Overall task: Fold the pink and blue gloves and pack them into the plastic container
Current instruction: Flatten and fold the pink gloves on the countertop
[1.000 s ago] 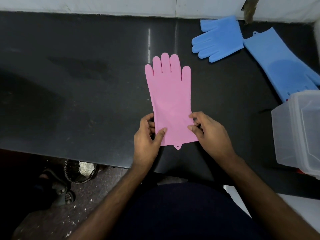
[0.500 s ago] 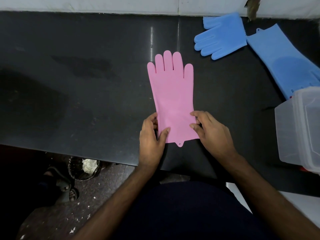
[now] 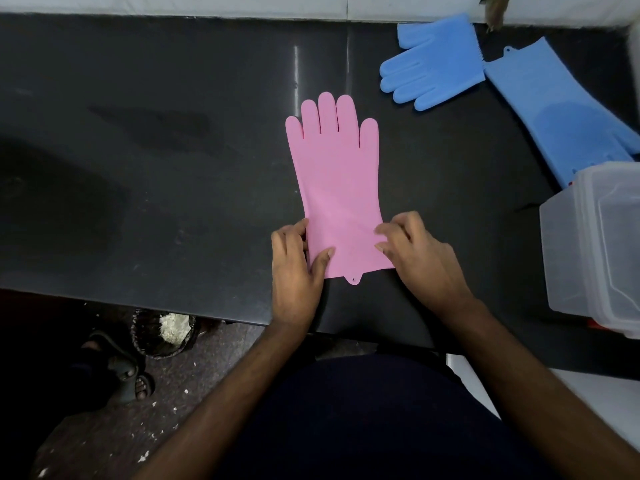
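A pink glove (image 3: 337, 188) lies flat on the black table (image 3: 173, 168), fingers pointing away from me, cuff toward me. My left hand (image 3: 296, 271) pinches the cuff's left edge, thumb on top. At the cuff's right edge my right hand (image 3: 415, 258) pinches the glove with curled fingers. Two blue gloves lie at the far right: one (image 3: 433, 64) with fingers pointing left, the other (image 3: 561, 109) stretching toward the clear plastic container (image 3: 595, 251) at the right edge, which hides its fingertips.
A white wall ledge (image 3: 207, 5) runs along the table's far edge. Below the table's near edge on the left are a small bin (image 3: 162, 336) and a sandalled foot (image 3: 131, 372) on the floor.
Both hands stayed at the pink glove's cuff; the fingers shifted slightly, and the right hand curled more over the cuff's right edge. The glove still lies flat.
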`<state>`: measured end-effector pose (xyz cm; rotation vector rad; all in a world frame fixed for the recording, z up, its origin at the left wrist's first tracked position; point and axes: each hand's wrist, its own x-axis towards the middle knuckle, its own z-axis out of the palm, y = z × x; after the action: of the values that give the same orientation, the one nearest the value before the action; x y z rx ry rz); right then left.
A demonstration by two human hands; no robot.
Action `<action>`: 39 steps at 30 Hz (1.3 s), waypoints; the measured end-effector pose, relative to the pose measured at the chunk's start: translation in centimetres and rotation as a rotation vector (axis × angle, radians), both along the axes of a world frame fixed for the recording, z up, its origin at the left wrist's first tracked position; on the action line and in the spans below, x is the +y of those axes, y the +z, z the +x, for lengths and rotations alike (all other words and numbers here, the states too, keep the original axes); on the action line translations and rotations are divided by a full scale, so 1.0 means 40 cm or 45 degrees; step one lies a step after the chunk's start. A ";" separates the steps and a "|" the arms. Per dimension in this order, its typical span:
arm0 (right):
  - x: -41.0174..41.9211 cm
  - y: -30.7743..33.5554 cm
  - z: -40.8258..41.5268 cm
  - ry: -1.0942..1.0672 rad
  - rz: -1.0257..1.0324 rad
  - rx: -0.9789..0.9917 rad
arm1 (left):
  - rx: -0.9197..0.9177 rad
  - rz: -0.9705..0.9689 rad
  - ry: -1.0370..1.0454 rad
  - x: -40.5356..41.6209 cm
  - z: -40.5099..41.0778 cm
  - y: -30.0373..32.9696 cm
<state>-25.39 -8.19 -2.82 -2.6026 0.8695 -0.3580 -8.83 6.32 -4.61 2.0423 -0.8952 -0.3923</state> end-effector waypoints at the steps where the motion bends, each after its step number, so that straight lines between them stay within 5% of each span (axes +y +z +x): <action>1: -0.002 -0.002 -0.008 0.072 -0.076 0.023 | -0.027 0.014 0.006 -0.001 0.000 0.000; 5: -0.006 -0.006 -0.032 0.333 -0.467 0.060 | -0.261 0.133 0.051 0.001 0.001 -0.001; 14: -0.011 -0.008 -0.100 0.295 -0.083 0.066 | -0.339 0.334 0.048 0.005 0.001 -0.002; 28: -0.017 -0.040 -0.097 0.300 -0.387 -0.133 | -0.668 0.581 -0.075 0.020 0.015 -0.015; 35: -0.031 -0.029 -0.084 0.262 -0.139 -0.173 | -0.662 0.495 -0.155 0.023 0.016 -0.002; 39: -0.033 -0.027 -0.083 0.294 -0.276 -0.165 | -0.543 0.323 -0.317 0.048 0.025 0.025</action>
<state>-28.73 -9.53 -3.89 -2.8024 0.5040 -0.5752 -7.82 8.24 -3.61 2.2989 -1.4291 -0.2117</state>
